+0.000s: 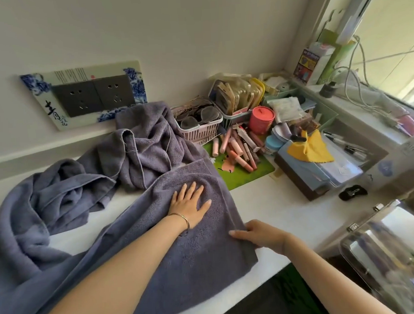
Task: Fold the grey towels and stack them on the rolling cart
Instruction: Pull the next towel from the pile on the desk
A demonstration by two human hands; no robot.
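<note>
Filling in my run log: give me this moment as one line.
left hand: flat on spread towel | right hand: grips its right edge | crumpled towels: behind, unfolded | surface: white counter

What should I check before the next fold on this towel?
1. Left hand pressing flat on the towel: ok.
2. Right hand gripping the towel's right edge: ok.
3. Towel smooth on the counter: not ok, left part bunched.
4. Makeup tubes off the towel: ok, but close.
5. Other towels folded: not ok, crumpled.
6. Rolling cart ready: cannot tell.
</note>
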